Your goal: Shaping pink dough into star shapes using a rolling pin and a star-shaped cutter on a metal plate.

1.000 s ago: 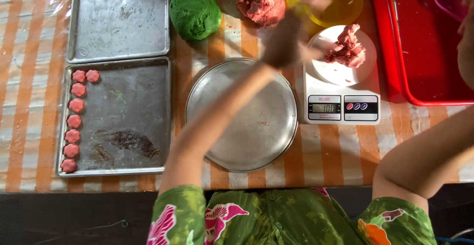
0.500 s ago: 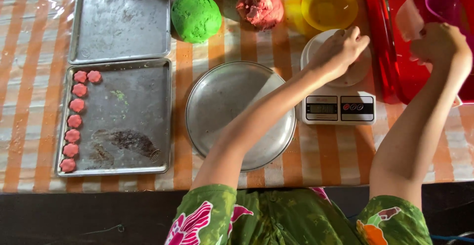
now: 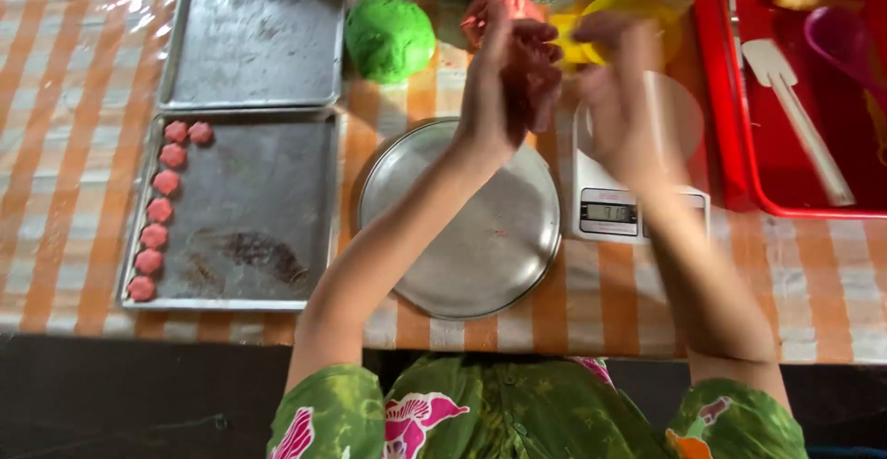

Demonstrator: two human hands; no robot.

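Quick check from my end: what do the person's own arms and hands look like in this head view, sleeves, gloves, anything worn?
Both arms are bare from the short sleeves down. The left hand and the right hand show no gloves; the right one is motion-blurred, so rings or fine detail cannot be made out. The short-sleeved green garment with pink and orange flower print covers the shoulders and upper arms. No watch or bracelet shows at either wrist.

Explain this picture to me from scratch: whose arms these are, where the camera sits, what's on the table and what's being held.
No machine here: a person works with bare hands, filmed by a camera on their own head looking down. The left hand holds a piece of pink dough; the right hand is raised beside it, blurred. Beneath them sit a round metal plate and a small kitchen scale. To the left, a baking tray carries a column of small pink shaped pieces. A green dough ball lies behind, a red bin at right.
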